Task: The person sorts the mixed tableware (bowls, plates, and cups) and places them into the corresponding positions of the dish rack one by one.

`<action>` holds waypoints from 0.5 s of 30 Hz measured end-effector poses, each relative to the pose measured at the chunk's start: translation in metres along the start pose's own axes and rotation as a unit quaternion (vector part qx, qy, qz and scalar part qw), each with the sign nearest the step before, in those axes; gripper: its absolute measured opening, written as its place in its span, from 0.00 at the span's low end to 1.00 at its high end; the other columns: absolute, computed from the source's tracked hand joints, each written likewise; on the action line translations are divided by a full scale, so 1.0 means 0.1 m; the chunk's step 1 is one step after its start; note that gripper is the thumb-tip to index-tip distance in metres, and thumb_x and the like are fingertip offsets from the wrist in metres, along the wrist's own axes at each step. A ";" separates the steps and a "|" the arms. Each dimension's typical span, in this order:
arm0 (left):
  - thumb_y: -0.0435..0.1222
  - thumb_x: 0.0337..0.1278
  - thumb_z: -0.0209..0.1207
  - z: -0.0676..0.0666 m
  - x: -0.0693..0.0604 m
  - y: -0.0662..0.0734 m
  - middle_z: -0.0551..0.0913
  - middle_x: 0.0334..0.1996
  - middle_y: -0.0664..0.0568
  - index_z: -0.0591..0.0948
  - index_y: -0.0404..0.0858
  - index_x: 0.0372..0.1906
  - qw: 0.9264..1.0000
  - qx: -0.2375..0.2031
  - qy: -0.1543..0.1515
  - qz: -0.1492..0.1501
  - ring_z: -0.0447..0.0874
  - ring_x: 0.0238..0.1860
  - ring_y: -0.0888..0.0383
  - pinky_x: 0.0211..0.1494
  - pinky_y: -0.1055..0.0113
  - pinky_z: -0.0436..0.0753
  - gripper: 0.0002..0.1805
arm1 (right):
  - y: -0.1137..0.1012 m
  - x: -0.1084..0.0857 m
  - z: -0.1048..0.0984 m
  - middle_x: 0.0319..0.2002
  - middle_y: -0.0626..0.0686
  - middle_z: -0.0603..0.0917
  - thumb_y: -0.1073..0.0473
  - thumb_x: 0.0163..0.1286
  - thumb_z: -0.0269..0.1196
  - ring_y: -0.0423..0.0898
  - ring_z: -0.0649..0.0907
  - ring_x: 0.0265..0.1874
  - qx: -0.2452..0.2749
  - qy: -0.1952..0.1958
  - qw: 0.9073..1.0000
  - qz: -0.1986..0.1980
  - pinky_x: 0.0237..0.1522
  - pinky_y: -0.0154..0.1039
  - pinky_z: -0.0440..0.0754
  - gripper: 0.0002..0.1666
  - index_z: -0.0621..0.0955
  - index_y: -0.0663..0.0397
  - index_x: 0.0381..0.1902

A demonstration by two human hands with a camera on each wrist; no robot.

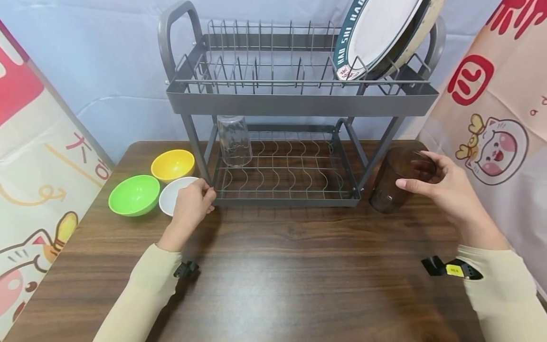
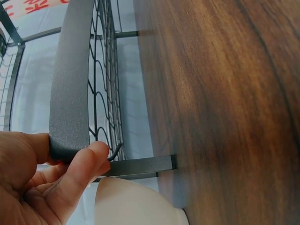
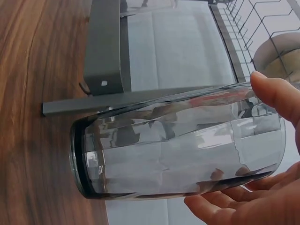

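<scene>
At the right end of the two-tier dish rack [image 1: 303, 103], my right hand [image 1: 448, 187] holds a dark tinted glass [image 1: 386, 183] near its rim. The thumb lies on one side and the fingers on the other. In the right wrist view the glass [image 3: 178, 145] looks see-through with a thick base; whether that base touches the table I cannot tell. My left hand [image 1: 192, 204] grips the lower tier's front left corner. The left wrist view has its fingers [image 2: 77, 173] curled around the end of the grey bar [image 2: 72, 89].
A clear glass [image 1: 234, 142] stands upside down on the lower tier's left. Plates [image 1: 378, 38] lean in the upper tier's right end. Left of the rack sit a yellow bowl [image 1: 173, 165], a green bowl [image 1: 134, 194] and a white bowl [image 1: 168, 197] on the wooden table [image 1: 290, 266].
</scene>
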State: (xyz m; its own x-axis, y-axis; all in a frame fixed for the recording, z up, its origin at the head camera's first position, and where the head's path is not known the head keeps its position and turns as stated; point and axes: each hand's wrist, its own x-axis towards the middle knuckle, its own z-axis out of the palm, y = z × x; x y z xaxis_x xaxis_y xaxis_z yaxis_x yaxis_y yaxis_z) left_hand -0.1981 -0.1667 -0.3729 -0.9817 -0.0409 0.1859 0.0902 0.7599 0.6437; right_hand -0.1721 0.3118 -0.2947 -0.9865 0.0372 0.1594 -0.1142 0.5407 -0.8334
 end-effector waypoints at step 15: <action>0.32 0.55 0.49 -0.01 -0.01 0.00 0.80 0.18 0.48 0.75 0.34 0.28 1.000 0.005 0.002 0.002 0.81 0.17 0.58 0.19 0.67 0.75 0.07 | -0.15 -0.19 0.07 0.50 0.45 0.72 0.64 0.55 0.69 0.33 0.73 0.45 -0.045 -0.037 0.998 -0.021 0.41 0.20 0.69 0.45 0.59 0.59 0.67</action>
State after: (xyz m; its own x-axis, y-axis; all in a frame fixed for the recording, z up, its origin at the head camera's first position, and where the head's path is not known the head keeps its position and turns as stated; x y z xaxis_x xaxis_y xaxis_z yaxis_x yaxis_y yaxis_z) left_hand -0.1971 -0.1671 -0.3725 -0.9807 -0.0400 0.1916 0.0928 0.7668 0.6351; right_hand -0.1521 0.2972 -0.2890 -0.9875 -0.0463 0.1507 -0.1472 0.6140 -0.7755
